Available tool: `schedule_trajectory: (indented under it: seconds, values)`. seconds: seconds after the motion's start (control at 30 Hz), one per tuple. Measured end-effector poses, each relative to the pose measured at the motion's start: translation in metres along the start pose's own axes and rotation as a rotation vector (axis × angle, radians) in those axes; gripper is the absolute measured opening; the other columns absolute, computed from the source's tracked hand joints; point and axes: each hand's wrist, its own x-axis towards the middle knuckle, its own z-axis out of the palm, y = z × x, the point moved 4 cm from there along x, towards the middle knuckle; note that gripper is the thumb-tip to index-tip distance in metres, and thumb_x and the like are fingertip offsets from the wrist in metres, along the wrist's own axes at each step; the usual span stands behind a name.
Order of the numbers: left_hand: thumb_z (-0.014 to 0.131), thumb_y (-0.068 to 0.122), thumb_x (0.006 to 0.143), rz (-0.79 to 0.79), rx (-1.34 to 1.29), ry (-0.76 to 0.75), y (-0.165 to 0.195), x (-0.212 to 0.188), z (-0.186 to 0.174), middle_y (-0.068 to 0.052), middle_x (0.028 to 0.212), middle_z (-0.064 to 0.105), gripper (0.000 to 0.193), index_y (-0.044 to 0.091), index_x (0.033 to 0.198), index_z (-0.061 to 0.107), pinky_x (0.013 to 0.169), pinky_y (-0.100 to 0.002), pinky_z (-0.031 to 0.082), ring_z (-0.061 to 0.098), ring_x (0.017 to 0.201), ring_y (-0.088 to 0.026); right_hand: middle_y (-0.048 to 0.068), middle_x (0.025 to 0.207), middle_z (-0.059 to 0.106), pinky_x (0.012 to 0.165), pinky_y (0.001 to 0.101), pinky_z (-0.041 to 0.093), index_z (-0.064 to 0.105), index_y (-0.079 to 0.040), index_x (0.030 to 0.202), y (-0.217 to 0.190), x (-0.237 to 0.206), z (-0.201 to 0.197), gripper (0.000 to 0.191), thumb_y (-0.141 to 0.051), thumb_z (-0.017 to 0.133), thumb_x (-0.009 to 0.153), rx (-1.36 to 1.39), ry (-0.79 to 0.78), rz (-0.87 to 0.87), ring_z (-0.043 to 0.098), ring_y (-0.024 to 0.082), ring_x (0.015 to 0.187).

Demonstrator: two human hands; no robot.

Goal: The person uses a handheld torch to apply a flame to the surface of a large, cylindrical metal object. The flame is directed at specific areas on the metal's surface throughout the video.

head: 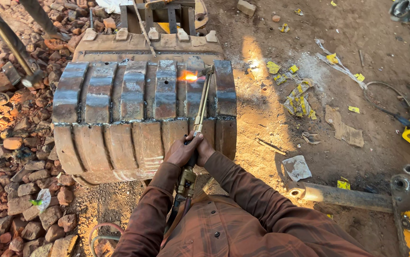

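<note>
While both hands (190, 151) grip the cutting torch (199, 114), rubble (19, 190) flanks the excavator bucket (138, 119).

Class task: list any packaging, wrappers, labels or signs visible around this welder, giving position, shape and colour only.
Yellow wrappers: crumpled, torn scraps strewn on the dirt right of the excavator bucket.
Brown cardboard piece: flat, torn, farther right.
Grey sheet: squarish, near the metal tube.
No signs or screens.

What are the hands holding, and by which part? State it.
Both the left hand and right hand grip a brass cutting torch at its handle end, near the valves.
</note>
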Motion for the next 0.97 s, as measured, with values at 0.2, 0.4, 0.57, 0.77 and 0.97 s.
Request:
schedule_trajectory:
  seconds: [0.2,0.4,0.57,0.77,0.97]
  values:
    - [0.058,0.082,0.075,-0.013,-0.031,-0.048,0.004,-0.001,0.007,-0.031,0.122,0.068,0.108,-0.007,0.135,0.059,0.094,-0.045,0.058,0.073,0.11,-0.039,0.008,0.091,0.057,0.075,0.0429,0.054,0.06,-0.014,0.087,-0.004,-0.004,-0.006,0.022,-0.034,0.063,0.08,0.018,0.027,-0.044,0.059,0.027,0.085]
    - [0.06,0.081,0.075,-0.003,-0.052,-0.055,0.004,0.002,0.011,-0.032,0.123,0.067,0.108,-0.009,0.135,0.059,0.094,-0.045,0.058,0.072,0.111,-0.039,0.009,0.09,0.057,0.075,0.0427,0.055,0.059,-0.014,0.087,-0.005,-0.004,-0.011,0.023,-0.036,0.061,0.082,0.022,0.05,-0.044,0.059,0.028,0.085]
    - [0.059,0.081,0.075,-0.031,-0.037,-0.078,0.006,0.002,0.013,-0.031,0.124,0.067,0.108,-0.008,0.136,0.058,0.094,-0.046,0.058,0.072,0.111,-0.039,0.009,0.091,0.058,0.076,0.0424,0.055,0.061,-0.013,0.089,-0.006,-0.006,-0.011,0.023,-0.036,0.061,0.082,0.015,0.033,-0.046,0.06,0.028,0.086]
    - [0.061,0.081,0.074,-0.003,-0.049,-0.07,0.009,0.003,0.014,-0.031,0.123,0.067,0.108,-0.009,0.134,0.06,0.095,-0.045,0.057,0.071,0.111,-0.039,0.006,0.094,0.058,0.08,0.0436,0.056,0.058,-0.016,0.083,-0.007,-0.008,-0.015,0.025,-0.039,0.059,0.091,0.067,0.034,-0.122,0.06,0.025,0.09]
    - [0.061,0.081,0.074,0.025,-0.01,-0.068,0.01,0.006,0.015,-0.03,0.12,0.07,0.106,-0.008,0.131,0.064,0.095,-0.044,0.056,0.073,0.109,-0.037,0.005,0.098,0.058,0.084,0.046,0.056,0.059,-0.018,0.082,-0.009,-0.009,-0.016,0.025,-0.038,0.057,0.095,0.068,-0.001,-0.149,0.06,0.025,0.093]
